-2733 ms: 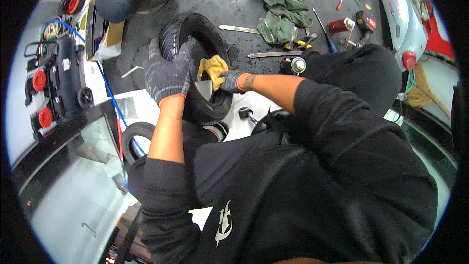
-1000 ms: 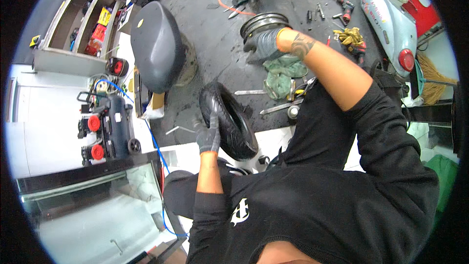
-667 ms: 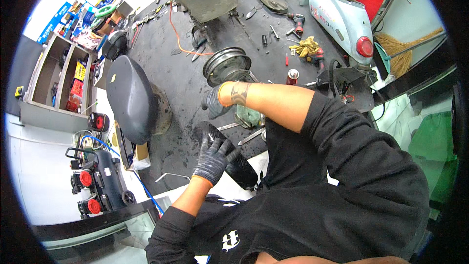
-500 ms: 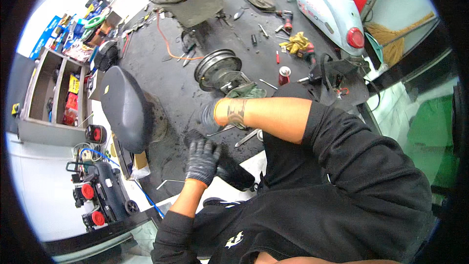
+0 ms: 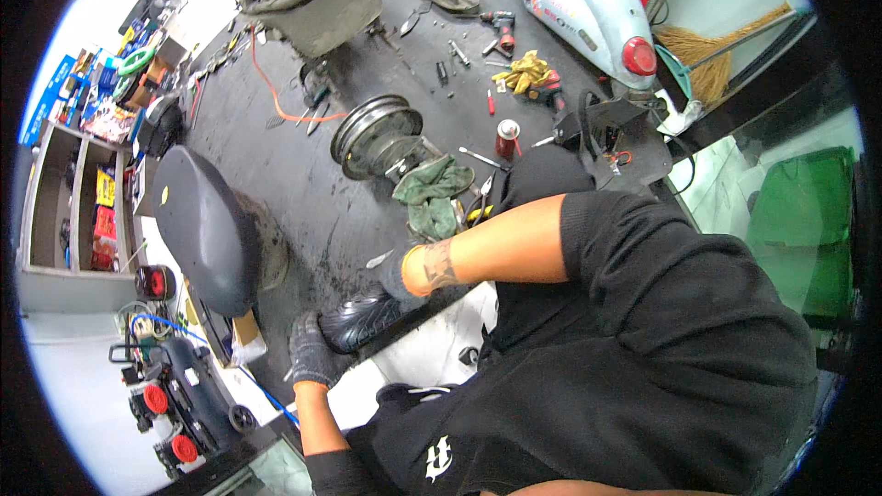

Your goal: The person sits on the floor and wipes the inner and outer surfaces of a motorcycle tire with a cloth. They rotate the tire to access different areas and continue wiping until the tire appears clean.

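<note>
A black tyre (image 5: 358, 320) with a grooved tread lies close to my body at the near edge of the dark mat. My left hand (image 5: 314, 355), in a grey glove, is closed around its left end. My right hand (image 5: 397, 277), gloved with an orange cuff, grips its far side; most of those fingers are hidden. A silver tool tip (image 5: 378, 259) shows beside the right glove. Farther off stands a bare wheel rim (image 5: 375, 138), next to a crumpled green work glove (image 5: 434, 186).
A dark scooter seat (image 5: 207, 230) stands at the left. Behind the rim are a red cordless drill (image 5: 503, 32), yellow gloves (image 5: 524, 73) and a red spray can (image 5: 507, 138). A pale blue body panel (image 5: 588, 23) is at the far right. An air compressor (image 5: 184, 386) stands lower left.
My left hand has moved left, from spread fingers to closing on the tyre's end. The right hand has come nearer to me, and more tyre tread shows. The whole view has shifted slightly.
</note>
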Motion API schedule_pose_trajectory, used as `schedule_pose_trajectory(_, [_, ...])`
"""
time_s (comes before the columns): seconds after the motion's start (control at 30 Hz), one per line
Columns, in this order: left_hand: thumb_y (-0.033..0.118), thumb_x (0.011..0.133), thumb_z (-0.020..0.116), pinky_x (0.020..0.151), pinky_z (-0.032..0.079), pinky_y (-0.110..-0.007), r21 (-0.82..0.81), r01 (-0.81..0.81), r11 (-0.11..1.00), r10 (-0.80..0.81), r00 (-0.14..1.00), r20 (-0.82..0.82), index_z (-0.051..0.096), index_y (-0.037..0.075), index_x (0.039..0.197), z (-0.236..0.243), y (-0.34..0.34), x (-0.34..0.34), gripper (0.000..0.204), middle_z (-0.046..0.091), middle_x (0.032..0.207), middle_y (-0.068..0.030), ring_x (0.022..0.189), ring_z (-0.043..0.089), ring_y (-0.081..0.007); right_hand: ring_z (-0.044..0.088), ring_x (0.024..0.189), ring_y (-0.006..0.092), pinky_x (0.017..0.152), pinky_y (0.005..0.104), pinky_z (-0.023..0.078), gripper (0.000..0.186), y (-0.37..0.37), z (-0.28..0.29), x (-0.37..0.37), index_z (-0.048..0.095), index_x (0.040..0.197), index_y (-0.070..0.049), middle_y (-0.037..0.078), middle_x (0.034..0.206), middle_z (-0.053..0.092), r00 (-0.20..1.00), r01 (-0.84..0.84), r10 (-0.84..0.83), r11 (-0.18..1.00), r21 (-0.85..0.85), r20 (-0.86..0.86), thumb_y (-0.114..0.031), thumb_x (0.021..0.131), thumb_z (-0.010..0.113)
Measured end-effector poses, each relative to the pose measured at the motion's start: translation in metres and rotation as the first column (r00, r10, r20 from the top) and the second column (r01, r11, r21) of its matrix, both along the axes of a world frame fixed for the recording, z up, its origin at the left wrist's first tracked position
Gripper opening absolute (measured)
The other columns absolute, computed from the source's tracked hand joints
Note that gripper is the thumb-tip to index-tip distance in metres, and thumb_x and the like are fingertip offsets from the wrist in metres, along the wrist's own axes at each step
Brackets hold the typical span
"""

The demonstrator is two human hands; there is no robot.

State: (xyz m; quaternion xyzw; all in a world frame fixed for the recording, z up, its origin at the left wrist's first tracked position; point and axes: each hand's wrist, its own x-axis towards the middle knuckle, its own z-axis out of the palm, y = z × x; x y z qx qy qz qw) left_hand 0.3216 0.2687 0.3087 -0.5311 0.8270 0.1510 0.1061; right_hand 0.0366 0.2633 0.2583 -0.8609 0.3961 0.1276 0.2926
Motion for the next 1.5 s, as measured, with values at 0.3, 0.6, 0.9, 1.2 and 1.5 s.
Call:
schedule_pose_trajectory(0.3, [0.049,0.058,0.092,0.095,0.055,-0.049,-0.183,-0.066,0.981,0.039,0.988,-0.149,0.056,-0.004,0.137,0.03,0.004,-0.02,0.102,0.069,0.118,-0.0283,0.109,0.067,-0.0445,0.071,0.109,0.0339,0.093,0.0444,0.056,0.046,-0.042,0.022,0.014,0.074,0.122,-0.01,0.015,0.117,0.075,0.996,0.086,-0.088,0.991,-0.105,-0.016,-0.037,0.085,0.071])
schedule_pose_trajectory(0.6, [0.045,0.074,0.087,0.114,0.041,-0.046,-0.408,-0.386,0.828,0.246,0.903,-0.353,0.035,-0.009,0.154,0.05,-0.016,-0.003,0.109,0.057,0.142,-0.0304,0.133,0.056,-0.0403,0.072,0.095,0.0429,0.08,0.0538,0.056,0.061,-0.056,0.033,-0.026,0.062,0.135,-0.008,0.024,0.106,0.074,0.974,0.138,-0.139,0.99,0.017,0.177,-0.043,0.087,0.071])
schedule_pose_trajectory(0.9, [0.054,0.072,0.087,0.114,0.041,-0.05,-0.072,-0.764,0.641,0.68,0.61,-0.407,0.017,-0.006,0.161,-0.033,-0.026,-0.024,0.128,0.044,0.146,-0.0437,0.136,0.048,-0.0544,0.071,0.104,0.0414,0.087,0.0519,0.057,0.071,-0.039,0.007,-0.011,0.054,0.147,-0.01,0.025,0.116,0.072,0.99,-0.061,0.063,0.998,0.021,-0.123,-0.054,0.092,0.064])
schedule_pose_trajectory(1.2, [0.048,0.066,0.09,0.117,0.038,-0.053,-0.214,-0.652,0.728,0.537,0.735,-0.414,0.024,0.004,0.161,-0.035,-0.04,-0.008,0.124,0.043,0.15,-0.0378,0.14,0.045,-0.0506,0.072,0.094,0.0418,0.078,0.0519,0.057,0.067,-0.054,-0.021,-0.009,0.058,0.141,-0.007,0.023,0.109,0.074,0.98,-0.119,0.129,0.99,0.071,-0.151,-0.037,0.082,0.072])
schedule_pose_trajectory(1.5, [0.027,0.063,0.094,0.114,0.044,-0.042,-0.032,-0.605,0.795,0.53,0.721,-0.446,0.034,0.002,0.158,-0.016,-0.049,-0.009,0.115,0.055,0.148,-0.0252,0.133,0.057,-0.0375,0.073,0.096,0.0379,0.083,0.0487,0.059,0.036,-0.039,0.006,0.023,0.078,0.105,-0.006,0.017,0.106,0.077,0.992,-0.123,0.123,0.992,0.021,-0.01,-0.036,0.085,0.072])
